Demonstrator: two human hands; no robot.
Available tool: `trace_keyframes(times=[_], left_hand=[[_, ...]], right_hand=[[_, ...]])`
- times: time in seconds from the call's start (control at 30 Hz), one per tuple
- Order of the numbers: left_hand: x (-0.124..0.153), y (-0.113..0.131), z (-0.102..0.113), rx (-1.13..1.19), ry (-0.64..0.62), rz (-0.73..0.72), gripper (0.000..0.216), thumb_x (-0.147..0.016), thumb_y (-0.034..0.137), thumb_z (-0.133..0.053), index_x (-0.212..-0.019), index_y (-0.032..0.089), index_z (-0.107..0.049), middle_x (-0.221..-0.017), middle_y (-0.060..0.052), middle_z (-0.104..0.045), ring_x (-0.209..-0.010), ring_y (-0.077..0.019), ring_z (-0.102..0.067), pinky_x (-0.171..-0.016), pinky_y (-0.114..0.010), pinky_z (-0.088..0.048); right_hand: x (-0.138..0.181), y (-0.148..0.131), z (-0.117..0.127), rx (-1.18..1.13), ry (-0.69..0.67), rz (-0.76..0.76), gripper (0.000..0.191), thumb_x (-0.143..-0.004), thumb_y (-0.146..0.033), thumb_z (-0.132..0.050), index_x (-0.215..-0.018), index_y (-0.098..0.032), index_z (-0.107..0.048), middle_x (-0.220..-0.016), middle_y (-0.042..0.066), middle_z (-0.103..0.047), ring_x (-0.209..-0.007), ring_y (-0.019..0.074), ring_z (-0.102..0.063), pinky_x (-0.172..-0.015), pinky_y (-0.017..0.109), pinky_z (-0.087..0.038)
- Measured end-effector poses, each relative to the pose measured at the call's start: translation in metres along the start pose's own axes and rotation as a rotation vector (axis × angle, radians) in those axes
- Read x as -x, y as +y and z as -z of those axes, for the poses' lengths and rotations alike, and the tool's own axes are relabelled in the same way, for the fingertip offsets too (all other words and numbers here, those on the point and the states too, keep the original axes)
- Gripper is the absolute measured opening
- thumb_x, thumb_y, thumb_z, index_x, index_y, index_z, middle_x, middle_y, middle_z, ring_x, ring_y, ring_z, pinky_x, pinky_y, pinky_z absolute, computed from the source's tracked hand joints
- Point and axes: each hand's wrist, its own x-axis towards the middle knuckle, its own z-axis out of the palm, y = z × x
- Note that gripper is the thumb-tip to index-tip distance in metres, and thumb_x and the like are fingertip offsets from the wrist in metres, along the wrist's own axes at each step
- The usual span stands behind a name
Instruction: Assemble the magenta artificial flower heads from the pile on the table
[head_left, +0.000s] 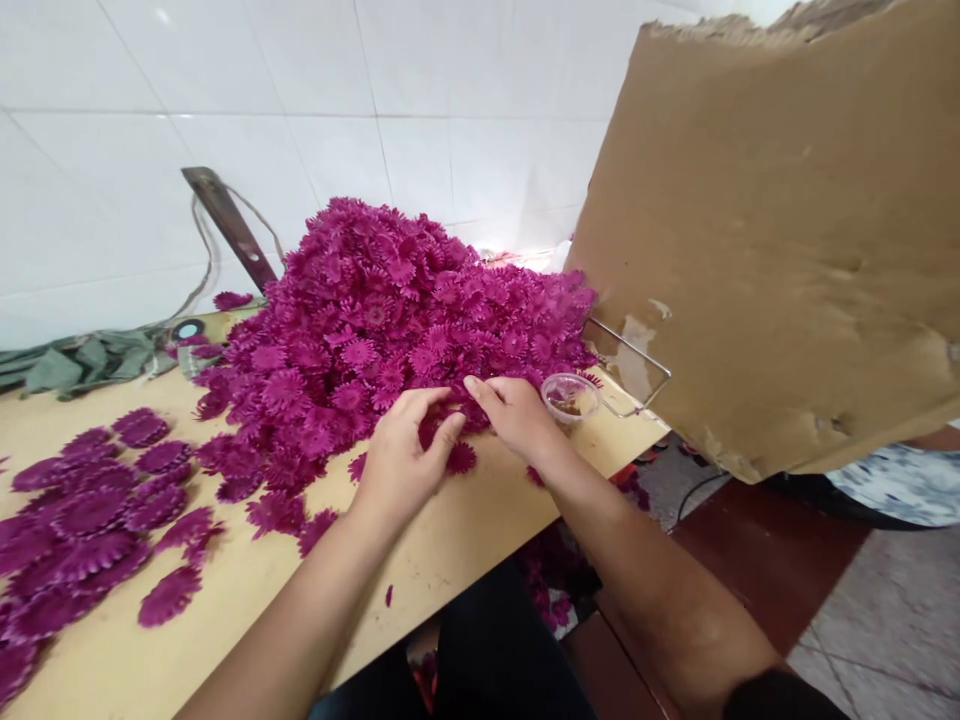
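A big heap of magenta fabric flower petals [390, 320] lies on a pale wooden table [247, 590]. At the heap's near edge my left hand [405, 455] has its fingers curled in a pinch around a petal piece. Beside it, my right hand [514, 410] is also pinched on petals, with fingertips touching the heap. One loose petal [460, 458] rests on the table between my hands. Flatter, larger petals [90, 520] are spread at the table's left.
A small clear plastic cup [571, 396] stands just right of my right hand near the table corner. A wire rod [637, 365] and a large cardboard sheet [780, 230] rise at the right. Green cloth [82, 360] and a metal bar [229, 225] lean at the tiled wall.
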Motion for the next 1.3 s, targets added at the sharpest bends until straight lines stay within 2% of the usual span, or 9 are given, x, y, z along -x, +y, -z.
trace_keyframes(times=[0.27, 0.37, 0.47, 0.6, 0.77, 0.9, 1.0, 1.17, 1.3], left_hand=[[-0.001, 0.015, 0.003, 0.409, -0.049, 0.198, 0.032, -0.069, 0.031, -0.059, -0.098, 0.016, -0.062, -0.094, -0.007, -0.065, -0.082, -0.0187, -0.061, -0.074, -0.032, -0.048], [-0.006, 0.015, 0.005, 0.493, -0.013, 0.231, 0.021, -0.065, 0.03, -0.063, -0.081, 0.017, -0.064, -0.077, -0.002, -0.063, -0.069, -0.0147, -0.058, -0.066, -0.027, -0.046], [-0.012, 0.014, 0.005, 0.631, 0.089, 0.335, 0.018, -0.06, 0.031, -0.068, -0.06, 0.017, -0.057, -0.058, 0.003, -0.055, -0.054, -0.009, -0.049, -0.055, -0.022, -0.041], [-0.024, 0.008, 0.008, 0.88, 0.219, 0.543, 0.024, -0.058, 0.032, -0.068, -0.057, 0.017, -0.049, -0.051, 0.006, -0.048, -0.045, -0.0063, -0.043, -0.046, -0.019, -0.035], [-0.041, -0.011, 0.027, 0.848, 0.603, 0.733, 0.016, -0.068, 0.027, -0.057, -0.062, 0.02, -0.044, -0.055, 0.006, -0.048, -0.048, -0.0078, -0.048, -0.046, -0.019, -0.036], [-0.036, -0.026, 0.03, 0.481, 0.336, 0.515, 0.021, -0.06, 0.022, -0.064, -0.077, 0.018, -0.055, -0.081, -0.002, -0.059, -0.079, -0.0164, -0.059, -0.075, -0.031, -0.047], [-0.023, -0.023, 0.022, 0.238, 0.297, 0.383, 0.032, -0.061, 0.02, -0.062, -0.092, 0.017, -0.056, -0.101, -0.008, -0.059, -0.1, -0.0218, -0.055, -0.09, -0.038, -0.043], [0.0, 0.006, 0.018, 0.24, 0.031, 0.135, 0.02, -0.076, 0.029, -0.052, -0.09, 0.019, -0.062, -0.089, -0.005, -0.066, -0.086, -0.0189, -0.061, -0.084, -0.036, -0.047], [0.008, 0.019, 0.017, 0.24, -0.06, 0.128, 0.021, -0.071, 0.03, -0.06, -0.089, 0.02, -0.065, -0.091, -0.005, -0.067, -0.086, -0.0199, -0.061, -0.082, -0.037, -0.048]], right_hand=[[0.001, -0.002, -0.009, -0.177, -0.189, 0.029, 0.051, -0.084, -0.055, -0.034, -0.05, -0.018, -0.039, -0.049, -0.003, -0.038, -0.05, 0.0086, -0.035, -0.052, 0.025, -0.023], [0.003, -0.001, -0.009, -0.314, -0.247, 0.025, 0.053, -0.08, -0.063, -0.03, -0.053, -0.019, -0.038, -0.049, -0.004, -0.035, -0.05, 0.0083, -0.034, -0.051, 0.025, -0.024], [0.006, -0.004, -0.01, -0.433, -0.287, 0.067, 0.045, -0.081, -0.058, -0.036, -0.058, -0.019, -0.037, -0.053, -0.005, -0.03, -0.05, 0.0076, -0.031, -0.051, 0.024, -0.025], [0.016, -0.013, -0.01, -0.455, -0.325, 0.141, 0.023, -0.079, -0.035, -0.05, -0.066, -0.018, -0.041, -0.061, -0.005, -0.035, -0.056, 0.0074, -0.033, -0.055, 0.023, -0.03], [0.032, -0.013, 0.0, -0.43, -0.425, 0.137, 0.01, -0.078, -0.023, -0.05, -0.071, -0.017, -0.046, -0.063, -0.004, -0.043, -0.059, 0.0087, -0.041, -0.057, 0.023, -0.033], [0.027, -0.005, 0.003, -0.507, -0.4, 0.009, 0.002, -0.075, -0.013, -0.05, -0.075, -0.015, -0.051, -0.07, -0.002, -0.051, -0.064, 0.0094, -0.047, -0.063, 0.024, -0.038], [0.018, -0.001, -0.001, -0.454, -0.223, -0.06, 0.004, -0.076, -0.014, -0.051, -0.073, -0.015, -0.053, -0.068, -0.002, -0.053, -0.063, 0.0091, -0.047, -0.065, 0.024, -0.037], [0.014, -0.002, -0.007, -0.253, -0.206, -0.037, 0.015, -0.078, -0.016, -0.051, -0.063, -0.014, -0.053, -0.056, -0.004, -0.049, -0.054, 0.0079, -0.042, -0.056, 0.022, -0.032], [0.015, -0.003, -0.008, -0.118, -0.115, -0.023, 0.026, -0.079, -0.021, -0.051, -0.054, -0.016, -0.046, -0.051, -0.004, -0.044, -0.052, 0.0078, -0.039, -0.051, 0.023, -0.025]])
